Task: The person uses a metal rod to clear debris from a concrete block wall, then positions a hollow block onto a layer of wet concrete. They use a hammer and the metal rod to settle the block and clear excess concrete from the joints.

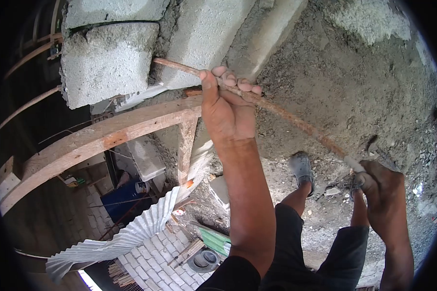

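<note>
A long, thin rusty steel bar (pixel 296 120) slants across the view from the concrete blocks at upper left down to the right. My left hand (pixel 230 109) is palm up under its upper part, the thumb on the near side and the fingers curled behind it. At the lower end, where the bar looks whitish, my right hand (pixel 381 182) is closed around it. The bar's far tip reaches the edge of a grey concrete block (pixel 109 63), at the mortar gap beside it.
A wooden beam frame (pixel 107 133) runs below the blocks on the left. Under it are a wavy corrugated metal sheet (pixel 131 228), white paving bricks (pixel 153 257) and a round black container (pixel 204 260). Rough soil (pixel 325 82) and rubble surround my feet in grey clogs (pixel 301 170).
</note>
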Tool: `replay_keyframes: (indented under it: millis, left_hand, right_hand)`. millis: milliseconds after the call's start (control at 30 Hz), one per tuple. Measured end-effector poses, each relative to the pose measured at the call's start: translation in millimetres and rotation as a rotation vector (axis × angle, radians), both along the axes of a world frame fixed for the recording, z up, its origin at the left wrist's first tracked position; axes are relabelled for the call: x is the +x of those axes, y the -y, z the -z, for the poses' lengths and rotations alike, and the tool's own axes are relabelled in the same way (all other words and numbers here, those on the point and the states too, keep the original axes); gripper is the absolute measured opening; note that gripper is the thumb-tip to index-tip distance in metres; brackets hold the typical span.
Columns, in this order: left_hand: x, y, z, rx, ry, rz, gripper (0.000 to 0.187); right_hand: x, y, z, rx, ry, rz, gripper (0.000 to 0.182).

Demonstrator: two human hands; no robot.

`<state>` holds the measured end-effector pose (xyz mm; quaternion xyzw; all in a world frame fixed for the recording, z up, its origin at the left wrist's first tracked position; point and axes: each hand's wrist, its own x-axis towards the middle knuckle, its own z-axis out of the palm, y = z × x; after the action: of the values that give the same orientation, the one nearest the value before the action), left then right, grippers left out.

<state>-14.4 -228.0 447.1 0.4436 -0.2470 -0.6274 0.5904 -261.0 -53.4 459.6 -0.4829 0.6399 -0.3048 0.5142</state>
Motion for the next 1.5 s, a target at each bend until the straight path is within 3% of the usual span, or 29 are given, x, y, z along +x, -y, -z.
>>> replay_keyframes:
  millis: [33,67,133,200,267,300,433,667,867,1000,1100,1200,1267,1333,1367,1467,1500]
  left_hand:
    - [4,1,-4,0.031,0.086,0.01,0.027]
    - [4,2,-8,0.062,0.171,0.024,0.026]
    - [-5,5,-11,0.139,0.246,-0.041,0.024]
    - [-9,4,-10,0.217,0.463,-0.14,0.022]
    - [-6,0,-8,0.201,0.455,-0.16,0.022]
    - [-4,-1,-7,0.185,0.435,-0.186,0.021]
    - [10,-2,-10,0.197,0.444,-0.196,0.019]
    - [6,3,-10,0.13,0.38,-0.117,0.019]
    - [-4,-3,-15,0.127,0.366,-0.012,0.021]
    - [10,-18,-16,0.131,0.385,0.025,0.023]
    - [22,-15,-15,0.127,0.461,0.021,0.024]
    - [34,-15,-6,0.131,0.518,0.0,0.027]
    - [36,-7,-1,0.107,0.525,-0.001,0.03]
    - [38,0,4,0.045,0.567,-0.058,0.035]
    - [36,3,8,0.045,0.571,-0.051,0.035]
    - [30,7,17,0.0,0.362,-0.103,0.037]
    - [28,8,18,0.009,0.366,-0.128,0.034]
  right_hand:
    - [-9,5,3,0.152,0.179,-0.057,0.026]
    - [-19,12,12,0.158,0.174,-0.048,0.026]
    - [-28,25,33,0.698,0.607,-0.152,0.03]
    - [-17,15,42,0.617,0.563,-0.183,0.03]
    - [0,-2,35,0.069,0.054,-0.052,0.028]
    - [2,-3,31,0.032,-0.059,-0.076,0.026]
    - [2,9,18,0.063,-0.069,-0.105,0.026]
    - [5,10,12,0.161,0.021,-0.047,0.03]
    - [10,-15,13,0.094,0.042,0.049,0.033]
    - [27,-35,29,0.149,0.192,0.01,0.043]
    - [28,-30,38,0.437,0.558,-0.012,0.04]
    - [36,-23,53,0.558,0.693,-0.043,0.038]
    - [46,-27,60,0.527,0.647,-0.002,0.036]
    - [57,-34,58,0.053,0.032,0.006,0.031]
    - [66,-37,65,-0.166,-0.066,0.113,0.031]
    - [61,-21,77,-0.174,-0.159,0.185,0.033]
    - [60,-17,81,-0.102,-0.047,0.194,0.031]
